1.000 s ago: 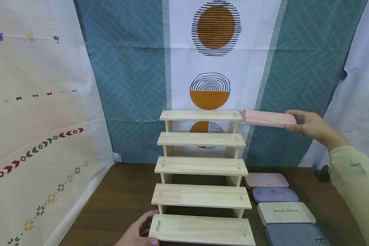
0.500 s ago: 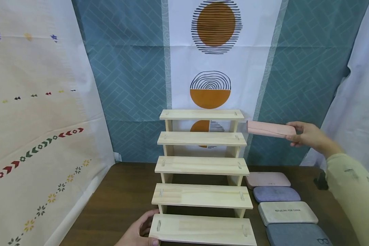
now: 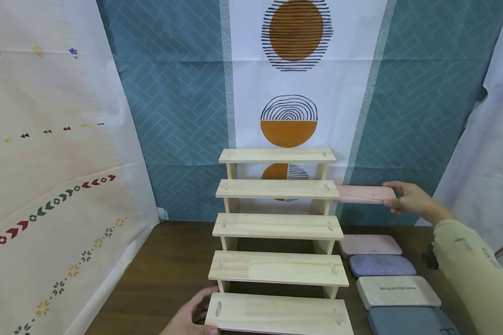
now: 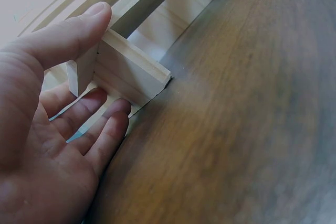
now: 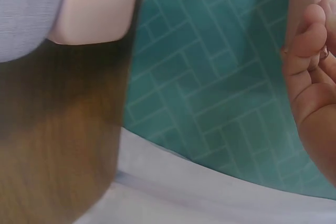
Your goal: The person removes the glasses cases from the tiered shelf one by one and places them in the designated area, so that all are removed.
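Observation:
A pale wooden stepped rack (image 3: 278,226) stands in the middle of the head view. My left hand (image 3: 188,314) grips the left end of its lowest step; in the left wrist view the thumb (image 4: 79,32) lies on the wood and the curled fingers are beneath. Off the rack's right side, my right hand (image 3: 411,201) pinches the right end of a pink glasses case (image 3: 362,194), held level in the air. The case's left end meets the second-highest step's right end in view; whether they touch I cannot tell. At the right wrist view's edge, only part of that hand shows.
On the brown table (image 3: 151,265), right of the rack, lie a pink case (image 3: 370,244), a purple case (image 3: 382,265), a white case (image 3: 398,291) and a blue-grey case (image 3: 411,321) in a row. A teal patterned cloth (image 3: 176,116) hangs behind; a cream cloth covers the left.
My right hand has brought the pink glasses case down from the top step's height to the second-highest step's, and slightly left at the end. My left hand keeps its grip on the rack.

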{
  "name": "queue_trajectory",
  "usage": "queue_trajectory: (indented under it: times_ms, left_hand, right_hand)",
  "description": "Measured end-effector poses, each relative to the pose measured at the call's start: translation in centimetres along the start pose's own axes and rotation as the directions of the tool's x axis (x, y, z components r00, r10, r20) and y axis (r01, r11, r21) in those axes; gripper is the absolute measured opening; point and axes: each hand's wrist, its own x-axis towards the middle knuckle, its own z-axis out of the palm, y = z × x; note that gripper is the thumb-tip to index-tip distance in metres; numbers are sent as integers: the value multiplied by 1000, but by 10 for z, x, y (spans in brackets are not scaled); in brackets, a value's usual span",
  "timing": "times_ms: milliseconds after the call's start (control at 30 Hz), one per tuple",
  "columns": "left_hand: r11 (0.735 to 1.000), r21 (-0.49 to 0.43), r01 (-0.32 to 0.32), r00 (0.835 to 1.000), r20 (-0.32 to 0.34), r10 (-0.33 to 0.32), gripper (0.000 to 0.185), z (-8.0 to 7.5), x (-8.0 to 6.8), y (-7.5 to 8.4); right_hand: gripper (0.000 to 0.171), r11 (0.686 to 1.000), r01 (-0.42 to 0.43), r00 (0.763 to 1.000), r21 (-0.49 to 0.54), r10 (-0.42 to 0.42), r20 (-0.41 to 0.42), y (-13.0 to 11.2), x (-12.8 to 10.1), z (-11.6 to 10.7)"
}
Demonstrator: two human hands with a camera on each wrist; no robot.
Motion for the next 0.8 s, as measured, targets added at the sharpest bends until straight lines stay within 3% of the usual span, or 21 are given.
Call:
queue_trajectory:
  times_ms: [367, 633, 800]
  left_hand:
    - [1000, 0, -11, 1000, -2, 11, 84, -1, -2, 0]
    - [1000, 15, -6, 1000, -17, 7, 82, 1, -2, 1]
    - [999, -13, -45, 999, 8, 45, 81, 1, -2, 1]
  right_hand:
    - [70, 1000, 9, 998, 22, -11, 66, 26, 12, 29]
    - [68, 997, -29, 993, 65, 21, 116, 41, 17, 42]
    - [69, 996, -65, 991, 55, 58, 124, 49, 18, 46]
